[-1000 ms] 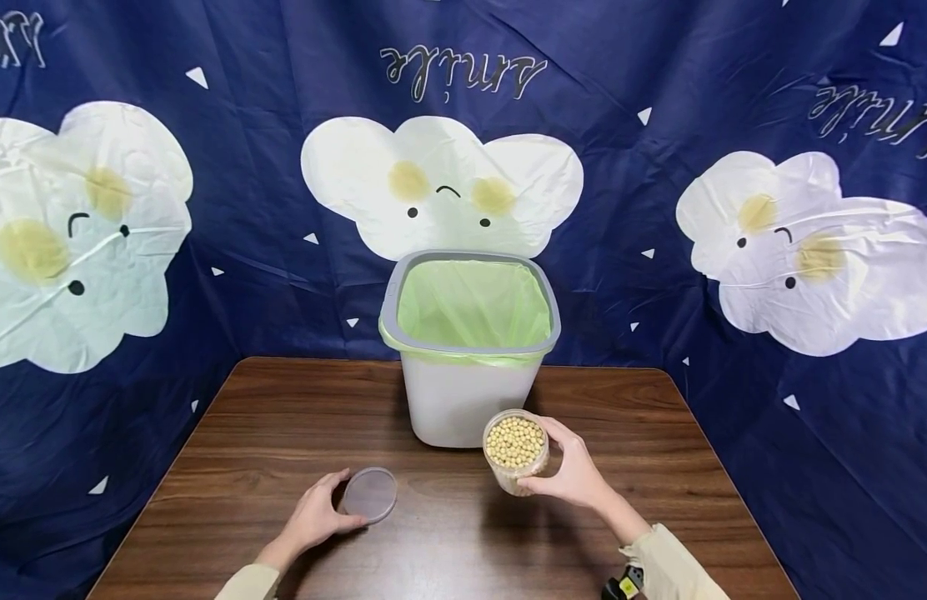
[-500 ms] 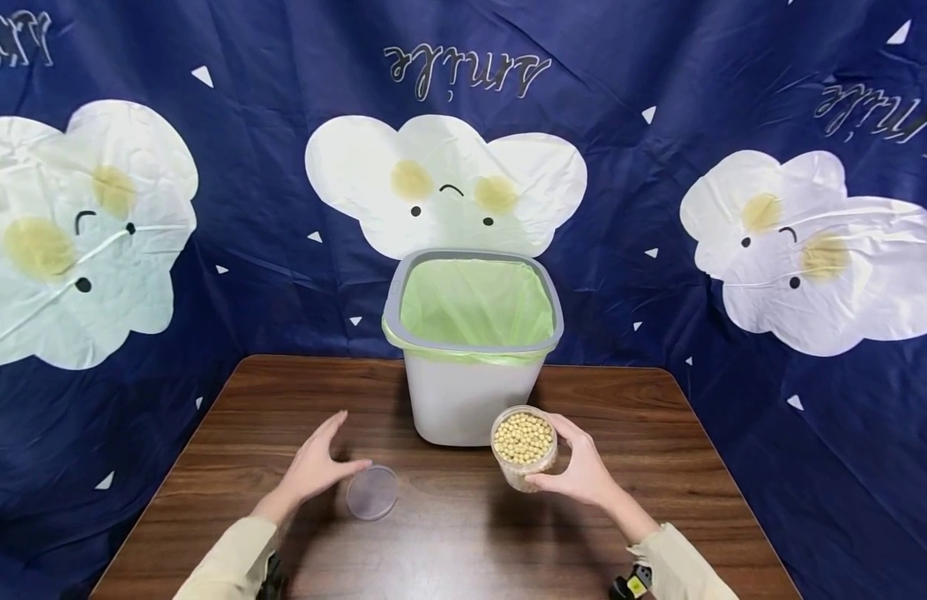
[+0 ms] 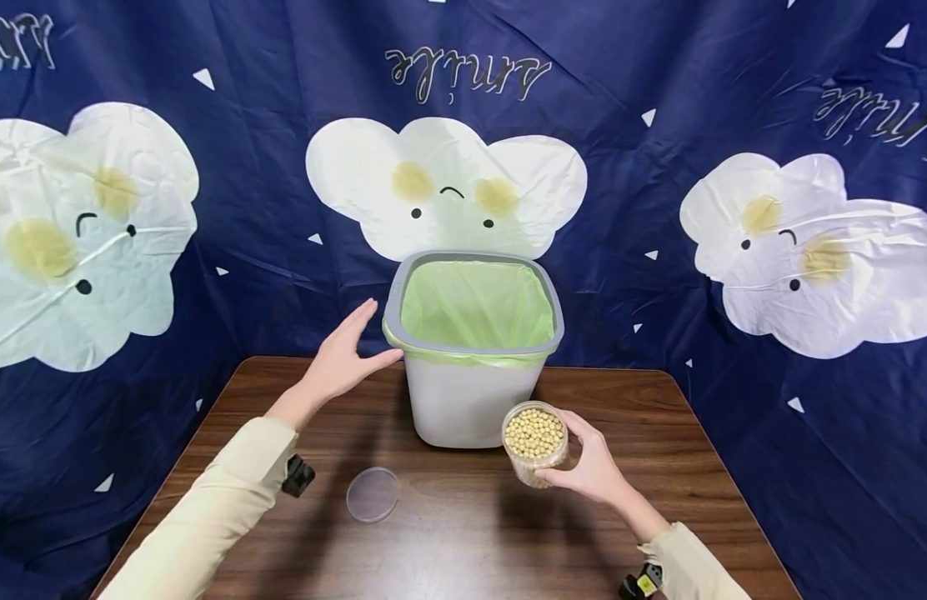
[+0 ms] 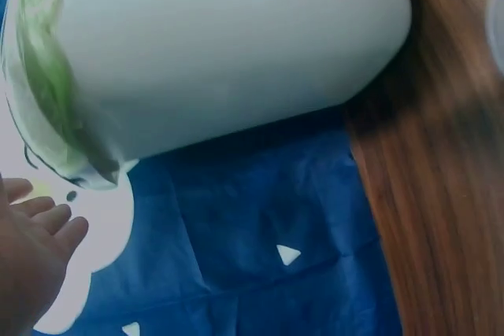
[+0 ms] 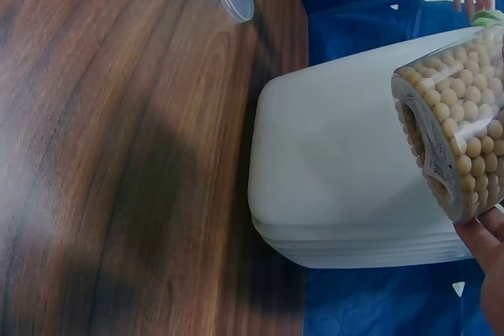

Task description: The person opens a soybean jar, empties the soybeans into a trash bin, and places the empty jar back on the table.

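Note:
In the head view my right hand (image 3: pixel 587 462) grips a clear round jar (image 3: pixel 538 471), filled to near its top with pale yellow beans (image 3: pixel 534 433). The jar has no lid on and is held above the table, in front of the bin's right side. Through its wall the beans (image 5: pixel 465 108) also show in the right wrist view. My left hand (image 3: pixel 339 358) is raised beside the bin's left rim, thumb and fingers spread, with nothing in it. A grey-white bin (image 3: pixel 463 400) lined with a green bag (image 3: pixel 474 304) stands at the back of the table.
A clear round lid (image 3: pixel 373 494) lies flat on the brown wooden table (image 3: pixel 448 550), left of the middle. Behind the table and along both sides hangs a dark blue cloth (image 3: pixel 246 192) with white clouds.
My left hand has let go of the lid and risen forward to the bin's left rim. The right hand has moved slightly rightward with the jar. The lid stays on the table.

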`<state>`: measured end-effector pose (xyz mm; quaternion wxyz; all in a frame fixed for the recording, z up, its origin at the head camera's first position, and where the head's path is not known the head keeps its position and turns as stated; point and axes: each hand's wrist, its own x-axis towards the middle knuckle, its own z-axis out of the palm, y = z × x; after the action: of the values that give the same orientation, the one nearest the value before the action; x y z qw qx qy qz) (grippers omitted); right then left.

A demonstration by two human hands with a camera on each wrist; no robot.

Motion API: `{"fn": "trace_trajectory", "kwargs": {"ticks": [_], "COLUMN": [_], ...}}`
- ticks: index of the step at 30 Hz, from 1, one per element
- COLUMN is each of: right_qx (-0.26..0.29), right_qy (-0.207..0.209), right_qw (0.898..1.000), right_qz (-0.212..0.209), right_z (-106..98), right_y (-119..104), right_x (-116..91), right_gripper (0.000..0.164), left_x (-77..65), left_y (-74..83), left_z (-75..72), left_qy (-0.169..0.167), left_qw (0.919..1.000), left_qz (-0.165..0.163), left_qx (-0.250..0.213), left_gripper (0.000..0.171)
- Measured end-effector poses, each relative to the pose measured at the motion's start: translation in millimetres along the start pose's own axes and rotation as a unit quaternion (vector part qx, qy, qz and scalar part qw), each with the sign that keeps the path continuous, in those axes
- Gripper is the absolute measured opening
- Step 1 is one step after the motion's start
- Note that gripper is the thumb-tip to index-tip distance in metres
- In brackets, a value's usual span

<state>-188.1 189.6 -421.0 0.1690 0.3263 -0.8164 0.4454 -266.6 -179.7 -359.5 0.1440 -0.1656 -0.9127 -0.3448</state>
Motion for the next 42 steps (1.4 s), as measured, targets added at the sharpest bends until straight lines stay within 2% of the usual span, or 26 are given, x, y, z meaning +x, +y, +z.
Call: {"fn": "trace_trajectory", "kwargs": {"ticks": [5,12,19,24,32,42], "right_qx": [-0.016,-0.035,-0.056,-0.089,-0.144,-0.220], "right_qy": [0.003,0.025,0.057,0.077,0.094,0.073], "right_qw": [1.000,0.999,0.997,0.993,0.985,0.972], "right_qz": [0.007,0.020,0.012,-0.009,-0.027,-0.046], "right_z": [-6,-29,-62,-87,-118,-131], "right_y": [2,9,16,15,37,34], "right_x": [-2,2,19,37,72,120], "right_gripper": [0.078,0.078,0.078,0.078,0.082,0.081], "left_x": [11.6,15.1,15.3,15.2,15.4,15.8], "left_y": [6.5,9.0,9.8,11.0,11.8,11.6], "left_z": [7.4,10.0,9.7,9.8,9.9,8.4], "left_qy": [-0.029,-0.015,-0.009,-0.006,-0.007,-0.010], "left_qw": [0.9995,0.9999,0.9997,0.9994,0.9987,0.9981], "left_qz": [-0.003,-0.002,-0.005,-0.013,-0.030,-0.042], "left_qx": [0.008,-0.005,-0.022,-0.033,-0.041,-0.043], "left_gripper": [0.091,0.086,0.084,0.082,0.083,0.085]}}
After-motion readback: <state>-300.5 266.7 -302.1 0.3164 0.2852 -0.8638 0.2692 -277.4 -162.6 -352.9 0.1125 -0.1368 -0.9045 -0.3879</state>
